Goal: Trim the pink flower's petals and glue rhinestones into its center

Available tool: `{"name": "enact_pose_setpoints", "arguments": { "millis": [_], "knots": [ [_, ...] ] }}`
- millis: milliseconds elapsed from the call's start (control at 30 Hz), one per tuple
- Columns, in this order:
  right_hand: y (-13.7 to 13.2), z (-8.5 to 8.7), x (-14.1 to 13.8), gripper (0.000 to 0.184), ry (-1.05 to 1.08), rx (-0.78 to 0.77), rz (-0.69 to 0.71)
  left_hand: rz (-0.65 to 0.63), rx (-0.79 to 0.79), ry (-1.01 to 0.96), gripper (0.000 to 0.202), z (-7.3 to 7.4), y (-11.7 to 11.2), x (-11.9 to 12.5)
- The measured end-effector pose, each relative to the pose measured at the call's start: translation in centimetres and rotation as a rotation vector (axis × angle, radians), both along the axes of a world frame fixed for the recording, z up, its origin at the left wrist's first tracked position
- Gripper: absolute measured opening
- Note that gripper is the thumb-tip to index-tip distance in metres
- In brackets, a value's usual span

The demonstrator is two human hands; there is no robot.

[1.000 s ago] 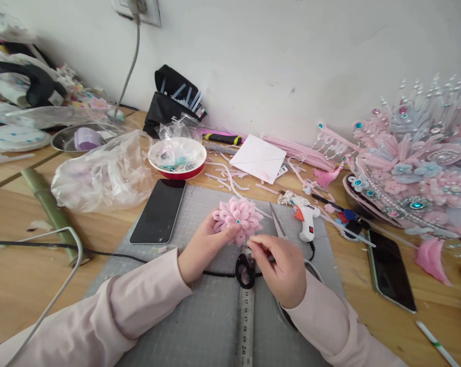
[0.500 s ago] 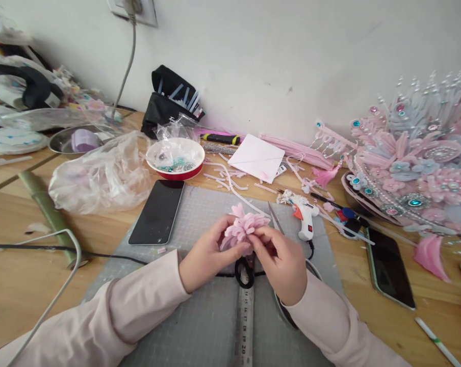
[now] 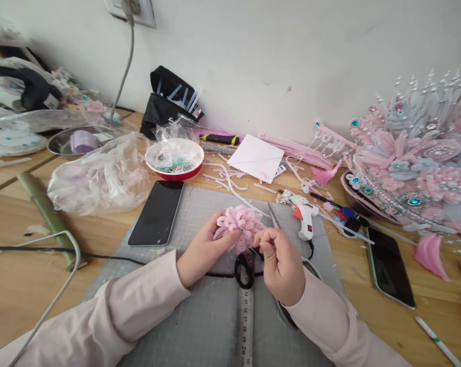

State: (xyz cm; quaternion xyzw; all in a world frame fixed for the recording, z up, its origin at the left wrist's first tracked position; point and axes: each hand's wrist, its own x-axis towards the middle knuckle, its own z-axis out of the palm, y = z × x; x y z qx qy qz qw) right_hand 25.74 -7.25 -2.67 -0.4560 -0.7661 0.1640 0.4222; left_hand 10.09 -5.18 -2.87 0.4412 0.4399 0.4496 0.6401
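Observation:
My left hand [image 3: 205,250] is closed on a pink flower of looped, fuzzy petals [image 3: 241,220], its thumb pressed across the lower petals. The flower's face is turned up toward me, and a small dark bead shows near the thumb tip. Just right of the petals, my right hand [image 3: 282,262] is closed in a pinch; whatever its fingertips hold is too small or hidden to name. Below the hands, black-handled scissors [image 3: 244,271] lie over a steel ruler [image 3: 245,326], with their pointed blade [image 3: 274,216] showing beyond my right hand.
A grey cutting mat [image 3: 200,326] covers the table's middle. Around it are a phone [image 3: 156,213], a red-and-white bowl of beads [image 3: 175,176], a glue gun [image 3: 305,219], a second phone [image 3: 391,267] and an ornate pink headdress [image 3: 425,168]. A plastic bag [image 3: 100,178] lies left.
The flower has turned from side-on to face up and sits slightly lower. My right hand has drawn off the petals a little, its fingers curling into a tighter pinch.

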Motion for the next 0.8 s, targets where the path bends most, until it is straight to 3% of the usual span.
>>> {"name": "enact_pose_setpoints", "arguments": {
  "millis": [167, 367, 633, 800],
  "knots": [
    [-0.25, 0.27, 0.01, 0.014, 0.116, 0.117, 0.133, 0.038, -0.057, -0.018, 0.036, -0.44, 0.33, -0.18],
    [-0.19, 0.3, 0.0, 0.025, 0.021, 0.195, 0.289, 0.052, -0.107, -0.029, 0.038, -0.8, 0.52, -0.32],
    [0.04, 0.21, 0.38, 0.024, -0.146, 0.23, 0.258, 0.051, -0.117, -0.052, 0.041, -0.82, 0.54, -0.29],
    [0.1, -0.01, 0.29, 0.025, -0.142, 0.208, 0.184, 0.043, -0.074, -0.025, 0.038, -0.79, 0.47, -0.31]
  ]
}}
